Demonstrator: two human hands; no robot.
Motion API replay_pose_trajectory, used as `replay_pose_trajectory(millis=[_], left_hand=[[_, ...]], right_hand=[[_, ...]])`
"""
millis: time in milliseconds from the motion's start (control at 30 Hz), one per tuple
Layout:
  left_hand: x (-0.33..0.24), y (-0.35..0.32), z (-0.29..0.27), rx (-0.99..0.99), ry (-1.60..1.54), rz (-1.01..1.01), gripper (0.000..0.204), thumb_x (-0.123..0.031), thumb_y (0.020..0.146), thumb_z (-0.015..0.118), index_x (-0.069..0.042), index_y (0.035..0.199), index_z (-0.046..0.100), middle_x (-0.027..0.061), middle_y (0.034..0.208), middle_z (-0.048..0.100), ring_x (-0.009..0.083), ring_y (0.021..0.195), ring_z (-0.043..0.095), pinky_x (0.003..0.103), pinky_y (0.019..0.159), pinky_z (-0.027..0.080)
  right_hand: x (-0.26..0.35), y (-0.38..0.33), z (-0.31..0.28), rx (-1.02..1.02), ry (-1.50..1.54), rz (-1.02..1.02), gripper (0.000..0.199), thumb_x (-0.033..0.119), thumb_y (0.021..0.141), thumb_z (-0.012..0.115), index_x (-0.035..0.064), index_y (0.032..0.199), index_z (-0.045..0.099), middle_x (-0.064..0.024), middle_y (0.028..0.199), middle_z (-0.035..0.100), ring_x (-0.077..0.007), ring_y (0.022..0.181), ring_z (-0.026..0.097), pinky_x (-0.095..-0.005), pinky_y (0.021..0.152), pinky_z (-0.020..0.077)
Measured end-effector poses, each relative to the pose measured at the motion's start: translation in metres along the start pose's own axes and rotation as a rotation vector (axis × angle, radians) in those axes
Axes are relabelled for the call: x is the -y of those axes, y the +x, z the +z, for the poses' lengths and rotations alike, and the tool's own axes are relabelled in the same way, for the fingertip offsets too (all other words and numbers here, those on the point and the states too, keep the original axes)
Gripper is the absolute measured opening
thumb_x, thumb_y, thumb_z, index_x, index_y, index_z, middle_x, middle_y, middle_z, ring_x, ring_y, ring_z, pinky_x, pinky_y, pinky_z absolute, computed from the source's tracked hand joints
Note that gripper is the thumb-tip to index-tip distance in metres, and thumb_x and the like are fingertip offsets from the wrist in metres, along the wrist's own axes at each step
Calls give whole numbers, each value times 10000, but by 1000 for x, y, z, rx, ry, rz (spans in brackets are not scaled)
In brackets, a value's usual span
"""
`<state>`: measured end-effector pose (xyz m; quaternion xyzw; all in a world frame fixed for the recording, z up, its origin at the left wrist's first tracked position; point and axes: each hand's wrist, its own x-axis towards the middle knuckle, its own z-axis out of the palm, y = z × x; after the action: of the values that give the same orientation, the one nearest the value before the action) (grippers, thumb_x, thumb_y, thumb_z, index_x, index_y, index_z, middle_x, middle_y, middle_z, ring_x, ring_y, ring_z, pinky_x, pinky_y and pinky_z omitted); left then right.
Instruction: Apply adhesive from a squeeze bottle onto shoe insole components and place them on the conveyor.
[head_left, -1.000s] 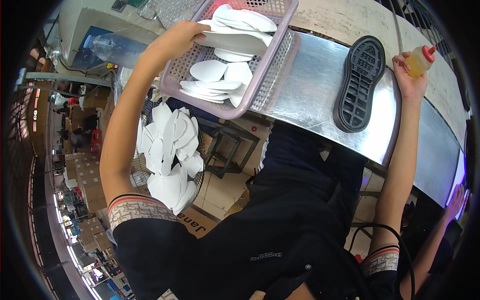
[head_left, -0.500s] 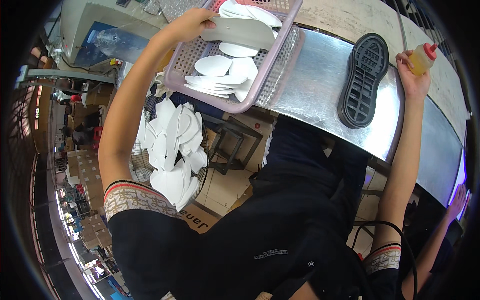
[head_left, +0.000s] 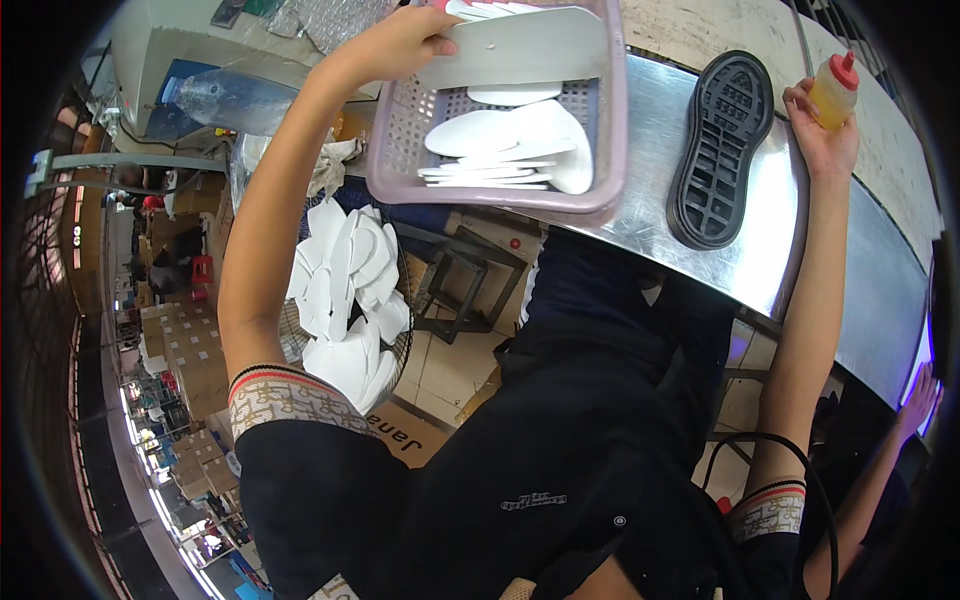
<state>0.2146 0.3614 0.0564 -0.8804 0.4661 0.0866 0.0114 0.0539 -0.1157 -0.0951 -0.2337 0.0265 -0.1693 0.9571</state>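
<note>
Insole in hand: your left hand [head_left: 400, 42] pinches one pale insole [head_left: 515, 45] at the top centre of the frame, held above the pink basket [head_left: 610, 130], fingers clamped on its left end.
Bottle: your right hand [head_left: 822, 135], at the upper right, has its fingers wrapped around a yellow squeeze bottle [head_left: 833, 90] with a red cap.
Sole: the black rubber sole [head_left: 722, 150] lies tread-up on the steel worktop [head_left: 800, 260], between basket and right hand.
Step, as I judge it: picking an insole out of the stack.
Next move calls for: lifting it clear of the basket rim and bringing it over beside the sole, bottle kept upright.
Around: more white insoles [head_left: 345, 300] hang below the worktop at left.
</note>
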Motion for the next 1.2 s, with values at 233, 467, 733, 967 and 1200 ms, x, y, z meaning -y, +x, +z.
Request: replay_pose_trajectory(millis=[233, 467, 733, 967, 1200], left_hand=[[-29, 26, 25, -353, 2, 49, 140, -95, 745, 567, 14, 823, 607, 248, 763, 604, 412, 756, 600, 477, 675, 462], [-69, 18, 43, -681, -19, -68, 131, -54, 760, 544, -2, 880, 553, 223, 773, 599, 397, 775, 600, 485, 679, 454], [-70, 16, 37, -632, -114, -136, 162, -53, 747, 565, -10, 904, 560, 215, 770, 595, 384, 772, 606, 459, 680, 457], [-81, 33, 47, -766, -216, -242, 231, -59, 713, 591, -24, 941, 585, 206, 767, 598, 372, 748, 608, 444, 667, 457], [-92, 48, 47, -671, -179, -82, 176, -85, 713, 621, -18, 868, 574, 198, 737, 588, 359, 740, 602, 424, 644, 448]], right_hand=[[-8, -11, 17, -122, -78, -76, 448, 243, 921, 236, -83, 1223, 293, -233, 1040, 424, -218, 733, 388, -472, 1014, 318], [-3, -7, 3, 41, 23, -26, 448, 239, 910, 238, -79, 1219, 294, -224, 1012, 407, -205, 700, 363, -441, 932, 362], [-6, -8, 2, 73, 35, -21, 422, 233, 924, 278, -69, 1214, 322, -223, 1025, 416, -217, 759, 382, -430, 994, 329], [4, 5, -18, 125, -15, -23, 433, 228, 910, 260, -84, 1202, 329, -229, 1017, 417, -227, 734, 384, -448, 1005, 318], [1, -2, -1, 39, -1, -47, 412, 238, 904, 285, -67, 1172, 356, -214, 990, 431, -229, 736, 399, -443, 947, 320]])
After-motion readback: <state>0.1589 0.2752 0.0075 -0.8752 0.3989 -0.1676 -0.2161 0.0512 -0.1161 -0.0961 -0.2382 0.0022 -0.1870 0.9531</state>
